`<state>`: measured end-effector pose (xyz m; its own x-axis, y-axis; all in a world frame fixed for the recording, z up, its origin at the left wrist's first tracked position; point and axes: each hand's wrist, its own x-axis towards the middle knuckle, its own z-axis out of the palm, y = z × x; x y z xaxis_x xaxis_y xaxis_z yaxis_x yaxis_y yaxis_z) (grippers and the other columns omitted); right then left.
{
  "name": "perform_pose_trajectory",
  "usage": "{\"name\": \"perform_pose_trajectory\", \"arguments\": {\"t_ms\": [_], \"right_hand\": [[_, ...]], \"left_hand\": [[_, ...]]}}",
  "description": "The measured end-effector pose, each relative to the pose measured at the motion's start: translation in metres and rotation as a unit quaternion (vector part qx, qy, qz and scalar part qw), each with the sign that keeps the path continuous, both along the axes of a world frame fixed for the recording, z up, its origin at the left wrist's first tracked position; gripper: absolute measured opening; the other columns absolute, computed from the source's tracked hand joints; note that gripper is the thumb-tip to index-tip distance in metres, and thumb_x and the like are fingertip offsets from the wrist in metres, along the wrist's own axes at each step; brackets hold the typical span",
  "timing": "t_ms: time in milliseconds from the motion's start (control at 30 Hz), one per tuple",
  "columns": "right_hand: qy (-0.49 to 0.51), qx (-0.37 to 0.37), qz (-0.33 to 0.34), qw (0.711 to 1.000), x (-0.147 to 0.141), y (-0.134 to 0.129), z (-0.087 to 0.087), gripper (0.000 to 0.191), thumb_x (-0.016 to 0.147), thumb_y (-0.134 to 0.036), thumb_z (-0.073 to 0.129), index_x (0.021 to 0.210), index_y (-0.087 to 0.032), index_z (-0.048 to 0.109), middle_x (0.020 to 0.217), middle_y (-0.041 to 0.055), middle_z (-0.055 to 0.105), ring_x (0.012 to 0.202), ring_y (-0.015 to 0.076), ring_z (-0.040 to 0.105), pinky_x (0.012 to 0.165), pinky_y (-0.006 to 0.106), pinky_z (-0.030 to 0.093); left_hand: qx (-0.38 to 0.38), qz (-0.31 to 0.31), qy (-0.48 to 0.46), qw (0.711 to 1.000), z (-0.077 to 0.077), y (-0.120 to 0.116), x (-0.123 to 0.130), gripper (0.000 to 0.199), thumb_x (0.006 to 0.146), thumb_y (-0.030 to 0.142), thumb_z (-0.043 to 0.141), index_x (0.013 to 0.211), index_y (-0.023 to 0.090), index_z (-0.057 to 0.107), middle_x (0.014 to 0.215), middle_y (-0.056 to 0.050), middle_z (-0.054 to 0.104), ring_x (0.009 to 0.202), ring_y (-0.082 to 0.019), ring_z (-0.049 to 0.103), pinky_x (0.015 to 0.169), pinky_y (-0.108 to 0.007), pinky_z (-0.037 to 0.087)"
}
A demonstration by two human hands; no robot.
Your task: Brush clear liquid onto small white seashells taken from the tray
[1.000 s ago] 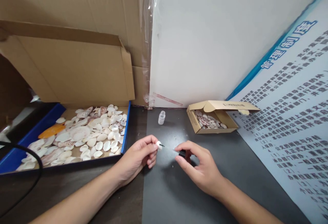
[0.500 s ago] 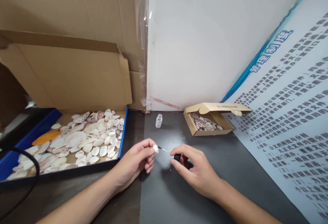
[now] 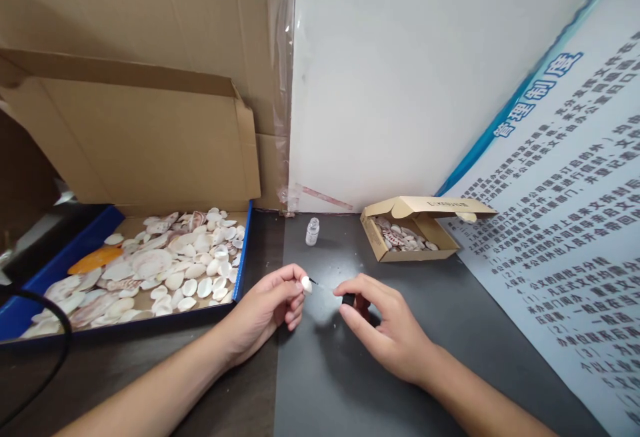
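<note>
Between thumb and fingertips, my left hand (image 3: 273, 307) pinches a small white seashell (image 3: 307, 285). My right hand (image 3: 383, 324) grips the black cap of a thin brush (image 3: 349, 299), whose clear stem points left. The dark brush tip is at the shell's right edge and appears to touch it. Behind both hands, a small clear bottle with a white label (image 3: 312, 232) stands upright without a cap on the dark table.
To the left, an open blue-edged cardboard box (image 3: 241, 250) holds many shells; a black cable (image 3: 65, 337) curves before it. A smaller open carton (image 3: 417, 256) with shells sits at back right. A white panel (image 3: 370, 90) and a printed sheet (image 3: 560, 210) border the table.
The view has shifted slightly, so boxes and bottle sit a little differently in frame. Both hands keep their grips, and the brush tip stays at the shell.
</note>
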<state>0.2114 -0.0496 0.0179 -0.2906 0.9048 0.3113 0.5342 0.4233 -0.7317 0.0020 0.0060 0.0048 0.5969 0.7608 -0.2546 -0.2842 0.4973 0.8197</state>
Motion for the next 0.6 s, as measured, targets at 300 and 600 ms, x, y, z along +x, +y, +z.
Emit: {"name": "perform_pose_trajectory", "arguments": {"t_ms": [300,600], "right_hand": [[-0.013,0.013,-0.019,1.0,-0.0008,0.0007,-0.0008,0.011,0.091,-0.019,0.054,0.097,-0.021,0.063,0.076,0.0011,0.061,0.06,0.0141,0.056,0.057,0.024,0.046],[-0.006,0.009,-0.012,1.0,-0.0022,-0.0004,-0.0018,0.012,0.091,-0.02,0.054,0.098,-0.021,0.063,0.077,0.0011,0.062,0.062,0.0142,0.057,0.057,0.024,0.046]], "left_hand": [[0.005,-0.004,-0.007,1.0,-0.0028,0.0008,-0.0006,0.017,0.083,0.028,0.066,0.081,0.017,0.053,0.058,0.006,0.043,0.048,-0.007,0.037,0.049,-0.021,0.03],[0.002,-0.002,-0.006,1.0,-0.0035,0.0002,-0.0007,0.018,0.08,0.028,0.067,0.08,0.017,0.053,0.057,0.007,0.043,0.047,-0.006,0.036,0.049,-0.021,0.032]]}}
